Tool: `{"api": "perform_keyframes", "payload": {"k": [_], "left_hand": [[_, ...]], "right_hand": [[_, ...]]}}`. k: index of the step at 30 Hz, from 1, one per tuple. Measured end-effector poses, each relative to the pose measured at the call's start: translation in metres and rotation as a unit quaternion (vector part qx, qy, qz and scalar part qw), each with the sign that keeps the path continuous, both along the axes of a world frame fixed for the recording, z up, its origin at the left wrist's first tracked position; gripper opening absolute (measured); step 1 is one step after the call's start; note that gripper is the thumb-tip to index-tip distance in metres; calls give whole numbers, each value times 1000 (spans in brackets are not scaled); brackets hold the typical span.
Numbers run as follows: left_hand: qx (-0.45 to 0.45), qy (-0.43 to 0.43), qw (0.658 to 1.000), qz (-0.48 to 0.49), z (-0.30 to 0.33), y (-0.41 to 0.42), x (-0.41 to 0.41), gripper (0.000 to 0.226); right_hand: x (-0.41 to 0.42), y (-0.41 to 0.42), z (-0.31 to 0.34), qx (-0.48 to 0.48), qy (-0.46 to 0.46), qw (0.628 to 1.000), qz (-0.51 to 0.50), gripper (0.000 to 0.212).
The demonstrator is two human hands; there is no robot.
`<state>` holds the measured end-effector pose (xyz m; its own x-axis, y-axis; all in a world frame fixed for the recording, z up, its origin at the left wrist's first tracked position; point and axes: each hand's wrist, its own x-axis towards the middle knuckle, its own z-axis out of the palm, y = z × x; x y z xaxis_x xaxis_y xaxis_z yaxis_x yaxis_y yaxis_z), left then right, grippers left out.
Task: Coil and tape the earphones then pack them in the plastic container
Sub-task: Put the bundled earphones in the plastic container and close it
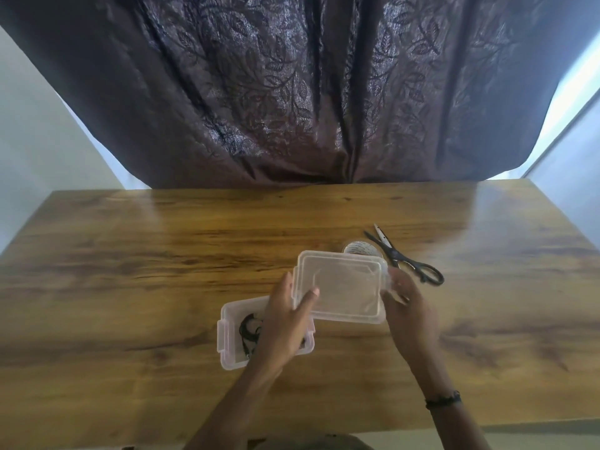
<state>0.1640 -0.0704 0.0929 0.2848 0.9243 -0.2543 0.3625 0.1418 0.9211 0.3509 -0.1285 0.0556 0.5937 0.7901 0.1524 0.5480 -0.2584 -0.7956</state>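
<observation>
Hands grasp the clear lid [344,287] at both ends, left hand [285,316] and right hand [406,303], above the wooden table [130,254], while the coiled earphones [248,332] lie in the open plastic container [227,336] near-left, scissors [402,254] far-right.

Wood table [130,254] w/ scissors [402,256]; patterned curtain [292,92] behind.

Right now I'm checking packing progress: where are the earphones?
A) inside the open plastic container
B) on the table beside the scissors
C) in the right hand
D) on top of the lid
A: the dark coiled earphones lie inside the plastic container, while both hands hold the lid above.
</observation>
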Motion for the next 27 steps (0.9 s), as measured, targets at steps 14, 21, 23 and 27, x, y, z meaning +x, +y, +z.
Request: {"api": "perform_keyframes", "payload": {"k": [14, 21, 23, 27], "left_hand": [[-44, -194, 947, 253, 22, 34, -87, 25], [-36, -97, 967, 232, -9, 20, -122, 4], [-30, -76, 966, 244, -18, 14, -126, 9], [2, -17, 975, 221, -32, -5, -128, 20]], "right_hand": [[-61, 62, 5, 142, -124, 971, 146, 32], [-70, 52, -16, 81, -37, 966, 243, 34], [-73, 45, -18, 56, -25, 967, 247, 36], [-79, 25, -22, 40, 46, 973, 224, 35]]}}
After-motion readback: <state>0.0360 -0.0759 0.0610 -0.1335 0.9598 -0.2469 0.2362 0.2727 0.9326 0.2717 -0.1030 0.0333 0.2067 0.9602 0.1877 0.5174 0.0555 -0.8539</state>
